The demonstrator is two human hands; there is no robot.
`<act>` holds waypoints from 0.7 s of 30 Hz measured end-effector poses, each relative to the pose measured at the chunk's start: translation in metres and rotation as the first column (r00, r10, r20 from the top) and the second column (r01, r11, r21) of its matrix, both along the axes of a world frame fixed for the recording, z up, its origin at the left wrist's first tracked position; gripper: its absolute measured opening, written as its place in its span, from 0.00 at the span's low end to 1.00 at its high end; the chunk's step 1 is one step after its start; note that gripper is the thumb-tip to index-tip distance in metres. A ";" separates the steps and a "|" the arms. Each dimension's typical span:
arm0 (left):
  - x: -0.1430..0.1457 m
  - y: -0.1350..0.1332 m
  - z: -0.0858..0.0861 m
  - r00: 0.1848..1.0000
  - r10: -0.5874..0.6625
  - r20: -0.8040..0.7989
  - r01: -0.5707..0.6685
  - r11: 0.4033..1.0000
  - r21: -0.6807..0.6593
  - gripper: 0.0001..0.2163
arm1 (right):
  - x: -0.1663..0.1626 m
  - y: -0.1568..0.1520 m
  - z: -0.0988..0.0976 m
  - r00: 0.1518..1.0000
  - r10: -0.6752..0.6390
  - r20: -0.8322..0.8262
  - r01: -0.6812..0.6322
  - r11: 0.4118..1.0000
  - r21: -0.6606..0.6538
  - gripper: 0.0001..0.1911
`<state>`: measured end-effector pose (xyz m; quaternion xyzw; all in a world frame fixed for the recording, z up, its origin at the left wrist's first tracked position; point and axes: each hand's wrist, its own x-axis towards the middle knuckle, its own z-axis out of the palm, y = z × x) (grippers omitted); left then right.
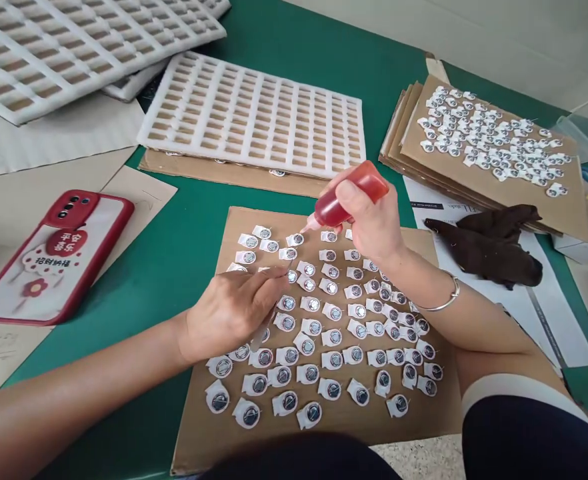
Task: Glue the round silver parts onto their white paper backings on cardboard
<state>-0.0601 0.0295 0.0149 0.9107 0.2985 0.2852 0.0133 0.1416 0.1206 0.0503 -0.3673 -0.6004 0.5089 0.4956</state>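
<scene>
My right hand (371, 217) grips a small squeeze bottle (344, 200) of red liquid, tilted so its nozzle meets or nearly meets a white tag with a round metallic disc (295, 239). Closed around slim metal tweezers (259, 339) is my left hand (234, 303); the thin tip points at a neighbouring tag (288, 254), and whether it touches cannot be told. Several such tags lie in loose rows on a brown cardboard sheet (199, 433) beneath both hands. My left hand and forearm hide some of them.
White foam grids (254, 113) lie at the back and upper left. A phone in a red-rimmed case (59, 260) rests on the left. Stacked cardboard (409, 133) bearing more tags stands at the back right, near dark brown gloves or cloth (494, 250) on printed paper (564, 300).
</scene>
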 end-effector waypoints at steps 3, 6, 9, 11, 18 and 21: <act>0.003 0.001 0.001 1.000 0.018 -0.024 -0.017 0.999 0.040 0.11 | -0.003 -0.002 -0.003 1.000 0.000 0.019 0.000 1.000 0.028 0.13; 0.006 0.003 0.000 0.999 0.049 -0.023 -0.047 0.997 0.066 0.10 | -0.003 -0.004 -0.004 0.999 -0.020 0.034 0.018 0.997 0.075 0.11; 0.008 0.004 -0.002 0.997 0.062 -0.047 -0.059 0.996 0.065 0.09 | -0.003 -0.006 -0.005 0.998 -0.020 0.052 0.015 0.996 0.089 0.10; 0.008 0.005 -0.005 0.996 0.068 -0.063 -0.065 0.997 0.047 0.09 | -0.003 -0.008 -0.005 0.998 -0.009 0.061 0.004 0.996 0.085 0.10; 0.010 0.005 -0.003 0.992 0.075 -0.106 -0.071 0.996 0.048 0.07 | -0.003 -0.012 -0.007 0.995 0.043 0.088 -0.045 0.999 0.021 0.08; 0.013 0.005 -0.002 0.988 0.064 -0.142 -0.053 0.995 0.082 0.07 | -0.004 -0.012 -0.009 0.993 0.017 0.119 -0.027 0.997 0.079 0.09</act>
